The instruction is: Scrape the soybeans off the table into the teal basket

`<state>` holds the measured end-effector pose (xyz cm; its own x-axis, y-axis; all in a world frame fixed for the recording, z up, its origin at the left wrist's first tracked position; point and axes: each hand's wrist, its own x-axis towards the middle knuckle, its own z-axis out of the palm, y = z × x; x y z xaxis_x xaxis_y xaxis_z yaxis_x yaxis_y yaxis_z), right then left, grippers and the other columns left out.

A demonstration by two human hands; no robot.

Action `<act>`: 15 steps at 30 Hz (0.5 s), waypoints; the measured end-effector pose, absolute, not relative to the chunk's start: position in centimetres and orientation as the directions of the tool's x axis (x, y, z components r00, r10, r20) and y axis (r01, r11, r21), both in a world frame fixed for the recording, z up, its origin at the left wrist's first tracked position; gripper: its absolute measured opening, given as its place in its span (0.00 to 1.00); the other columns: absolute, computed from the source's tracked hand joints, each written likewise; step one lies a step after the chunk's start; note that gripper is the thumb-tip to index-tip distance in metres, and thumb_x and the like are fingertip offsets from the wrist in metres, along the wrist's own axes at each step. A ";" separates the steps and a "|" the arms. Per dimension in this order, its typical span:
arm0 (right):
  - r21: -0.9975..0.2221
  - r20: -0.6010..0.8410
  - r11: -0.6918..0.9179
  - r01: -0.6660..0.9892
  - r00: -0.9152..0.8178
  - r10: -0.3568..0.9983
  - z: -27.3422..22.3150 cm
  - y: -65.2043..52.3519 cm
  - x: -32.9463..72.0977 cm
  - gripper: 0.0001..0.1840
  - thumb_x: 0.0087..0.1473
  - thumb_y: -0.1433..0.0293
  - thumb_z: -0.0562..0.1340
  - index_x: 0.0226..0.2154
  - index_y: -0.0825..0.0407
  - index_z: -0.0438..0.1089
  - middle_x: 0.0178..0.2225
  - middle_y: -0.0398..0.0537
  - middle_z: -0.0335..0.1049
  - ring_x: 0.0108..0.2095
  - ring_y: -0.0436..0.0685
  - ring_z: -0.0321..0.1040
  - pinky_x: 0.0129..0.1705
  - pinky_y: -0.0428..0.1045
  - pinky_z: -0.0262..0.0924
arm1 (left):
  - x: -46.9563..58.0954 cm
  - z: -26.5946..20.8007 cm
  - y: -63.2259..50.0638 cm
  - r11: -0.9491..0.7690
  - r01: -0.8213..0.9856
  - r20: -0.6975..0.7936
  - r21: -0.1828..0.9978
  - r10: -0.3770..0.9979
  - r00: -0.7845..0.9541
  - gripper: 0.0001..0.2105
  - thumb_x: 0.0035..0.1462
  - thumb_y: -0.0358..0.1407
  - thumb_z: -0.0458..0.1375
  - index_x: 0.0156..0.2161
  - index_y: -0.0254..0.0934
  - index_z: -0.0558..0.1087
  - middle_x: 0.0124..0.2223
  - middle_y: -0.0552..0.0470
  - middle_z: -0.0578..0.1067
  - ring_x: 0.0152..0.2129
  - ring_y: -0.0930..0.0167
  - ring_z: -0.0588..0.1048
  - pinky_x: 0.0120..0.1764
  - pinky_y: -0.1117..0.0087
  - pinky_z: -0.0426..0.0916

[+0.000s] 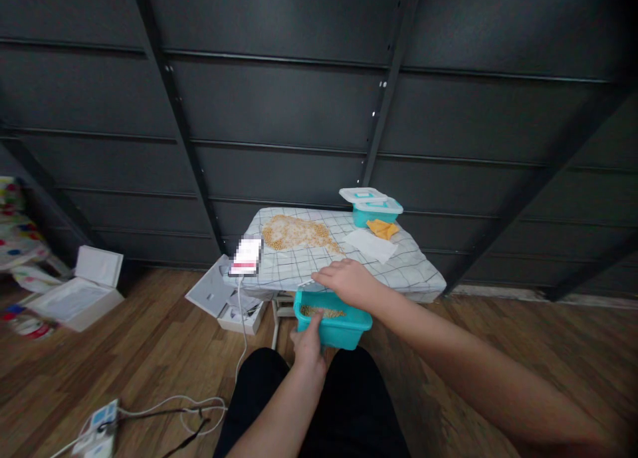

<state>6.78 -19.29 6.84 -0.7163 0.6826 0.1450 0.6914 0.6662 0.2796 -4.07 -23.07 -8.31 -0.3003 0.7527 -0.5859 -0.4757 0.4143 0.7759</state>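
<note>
Holding the teal tub [333,328] below the small table [419,272] edge, your left hand [308,343] fingers gripping its wall, your right hand [349,282] open above the tub, grain pile [299,234] behind.

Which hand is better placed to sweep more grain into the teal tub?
Probably the right hand: it lies on the table's near edge, closer to the grain pile. The left hand holds the teal tub.

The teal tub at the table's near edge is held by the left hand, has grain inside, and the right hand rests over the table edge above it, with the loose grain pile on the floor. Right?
Not quite. The head view shows the loose grain pile on the checked table, not the floor. The rest stands: left hand holds the teal tub, right hand above it.
</note>
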 end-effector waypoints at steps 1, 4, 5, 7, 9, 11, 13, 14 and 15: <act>0.294 0.145 0.672 0.679 -0.727 0.671 6.8 -19.3 6.8 0.15 0.59 0.71 0.57 0.49 0.51 0.67 0.43 0.49 0.74 0.40 0.57 0.69 0.38 0.51 0.58 | -4.1 -8.3 -23.2 0.412 -0.474 -0.584 0.778 0.752 -0.305 0.36 0.34 0.47 0.69 0.50 0.36 0.64 0.46 0.39 0.74 0.42 0.58 0.76 0.41 0.57 0.71; 0.321 0.150 0.693 0.646 -0.757 0.636 6.8 -19.4 6.8 0.14 0.59 0.71 0.57 0.49 0.51 0.67 0.42 0.49 0.74 0.40 0.57 0.69 0.39 0.52 0.56 | -4.4 -8.2 -23.4 0.415 -0.474 -0.588 0.777 0.749 -0.307 0.35 0.35 0.46 0.69 0.49 0.36 0.64 0.46 0.39 0.75 0.40 0.58 0.76 0.40 0.58 0.71; 0.323 0.152 0.703 0.634 -0.768 0.622 6.8 -19.4 6.9 0.14 0.59 0.71 0.57 0.48 0.50 0.67 0.41 0.49 0.74 0.40 0.57 0.68 0.39 0.52 0.55 | -4.4 -8.2 -23.5 0.419 -0.474 -0.591 0.774 0.747 -0.304 0.35 0.34 0.46 0.69 0.49 0.36 0.64 0.45 0.39 0.75 0.40 0.58 0.76 0.39 0.58 0.71; 0.321 0.156 0.725 0.610 -0.789 0.595 6.9 -19.4 7.0 0.13 0.59 0.72 0.57 0.47 0.50 0.68 0.39 0.48 0.74 0.39 0.56 0.68 0.40 0.52 0.54 | -4.6 -8.3 -23.6 0.427 -0.474 -0.597 0.770 0.744 -0.301 0.36 0.34 0.46 0.70 0.49 0.35 0.64 0.45 0.39 0.75 0.40 0.58 0.76 0.39 0.57 0.71; 0.322 0.166 0.742 0.589 -0.806 0.568 7.0 -19.4 7.2 0.12 0.59 0.72 0.57 0.46 0.51 0.69 0.38 0.48 0.74 0.38 0.55 0.67 0.40 0.52 0.53 | -4.8 -8.4 -23.6 0.431 -0.472 -0.600 0.769 0.741 -0.302 0.37 0.33 0.47 0.70 0.49 0.35 0.63 0.44 0.39 0.75 0.40 0.57 0.76 0.40 0.57 0.71; 0.327 0.174 0.752 0.573 -0.818 0.548 7.1 -19.5 7.3 0.12 0.59 0.73 0.57 0.46 0.51 0.69 0.38 0.48 0.74 0.38 0.55 0.67 0.40 0.52 0.51 | -4.9 -8.5 -23.6 0.429 -0.472 -0.599 0.770 0.740 -0.304 0.38 0.34 0.47 0.70 0.50 0.35 0.63 0.45 0.39 0.75 0.41 0.57 0.76 0.41 0.56 0.71; 0.340 0.173 0.753 0.563 -0.825 0.538 7.2 -19.6 7.5 0.12 0.59 0.73 0.57 0.47 0.51 0.68 0.38 0.48 0.74 0.38 0.56 0.66 0.41 0.52 0.51 | -5.0 -8.8 -23.6 0.420 -0.474 -0.591 0.774 0.747 -0.303 0.38 0.34 0.47 0.70 0.51 0.35 0.62 0.45 0.39 0.74 0.41 0.57 0.76 0.41 0.56 0.71; 0.349 0.168 0.754 0.557 -0.828 0.535 7.3 -19.7 7.6 0.13 0.59 0.73 0.57 0.47 0.51 0.68 0.38 0.48 0.74 0.38 0.56 0.66 0.41 0.53 0.50 | -5.0 -8.9 -23.6 0.412 -0.476 -0.584 0.777 0.754 -0.300 0.39 0.34 0.47 0.70 0.51 0.35 0.62 0.45 0.39 0.74 0.41 0.57 0.76 0.41 0.57 0.71; 0.355 0.162 0.754 0.553 -0.831 0.533 7.4 -19.7 7.7 0.13 0.59 0.73 0.57 0.47 0.51 0.68 0.38 0.48 0.74 0.38 0.56 0.66 0.41 0.53 0.50 | -5.0 -9.1 -23.7 0.404 -0.478 -0.576 0.780 0.762 -0.296 0.39 0.34 0.47 0.70 0.51 0.35 0.62 0.46 0.39 0.74 0.41 0.57 0.76 0.41 0.57 0.71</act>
<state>7.75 -19.75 7.41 -0.8307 0.5326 0.1621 0.5526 0.7538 0.3555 -5.02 -23.66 -9.07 -0.2959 0.7622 -0.5757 -0.4782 0.4035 0.7800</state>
